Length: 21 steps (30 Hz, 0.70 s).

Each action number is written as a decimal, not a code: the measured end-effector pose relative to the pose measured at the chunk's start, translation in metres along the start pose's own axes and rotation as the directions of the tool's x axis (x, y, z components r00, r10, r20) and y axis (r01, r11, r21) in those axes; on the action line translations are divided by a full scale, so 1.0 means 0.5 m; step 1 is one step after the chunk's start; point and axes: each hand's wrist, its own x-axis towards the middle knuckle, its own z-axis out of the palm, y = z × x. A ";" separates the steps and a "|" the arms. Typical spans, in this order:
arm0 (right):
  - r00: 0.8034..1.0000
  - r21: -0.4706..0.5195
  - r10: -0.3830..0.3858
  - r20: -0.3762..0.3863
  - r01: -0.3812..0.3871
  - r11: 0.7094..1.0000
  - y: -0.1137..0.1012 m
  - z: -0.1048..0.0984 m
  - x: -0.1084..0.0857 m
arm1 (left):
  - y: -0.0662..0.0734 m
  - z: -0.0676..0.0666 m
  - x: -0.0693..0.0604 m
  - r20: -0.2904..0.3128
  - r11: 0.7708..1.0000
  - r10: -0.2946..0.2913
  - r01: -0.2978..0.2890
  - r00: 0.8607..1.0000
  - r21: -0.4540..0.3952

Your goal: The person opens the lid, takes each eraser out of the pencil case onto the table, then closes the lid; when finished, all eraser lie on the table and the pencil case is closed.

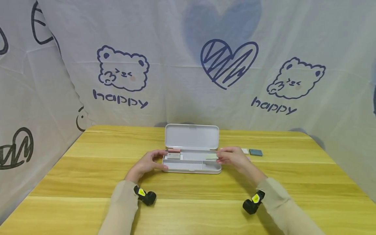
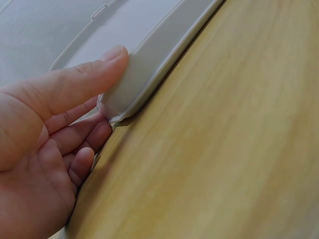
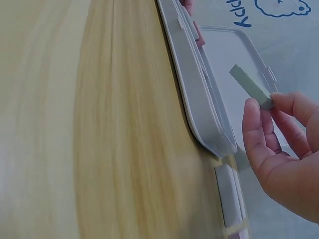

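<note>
Nearest: tan sleeves [image 1: 120,205] w/ wrist cams [image 1: 150,197]. Gripping L end of white case [image 1: 182,170] w/ L hand [image 1: 147,164], thumb at front corner. Pinching green block [image 1: 211,156] w/ R hand [image 1: 235,157], raised by case's R end. In rear compt., L side: grey block [image 1: 174,156], then pink block [image 1: 174,150]. On table [image 1: 191,209] R of case: white block [image 1: 245,150] + blue block [image 1: 256,152]. Farther: open lid [image 1: 192,135], then cloth [image 1: 173,75] w/ doodles.

The person wears plain beige cloth, the left sleeve [image 1: 121,202] and the right sleeve [image 1: 285,204] both long and softly creased. At each cuff sits a black, round-ended device, the left wrist camera [image 1: 149,197] and the right wrist camera [image 1: 250,206], each bearing a small yellow label [image 1: 142,192]. The left hand [image 1: 148,163] and right hand [image 1: 235,158] are bare.
</note>
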 end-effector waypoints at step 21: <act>1.000 0.065 -0.009 0.022 0.007 0.998 0.001 -0.113 -0.067 | -0.004 -0.002 0.001 0.000 1.000 0.007 -0.007 1.000 0.017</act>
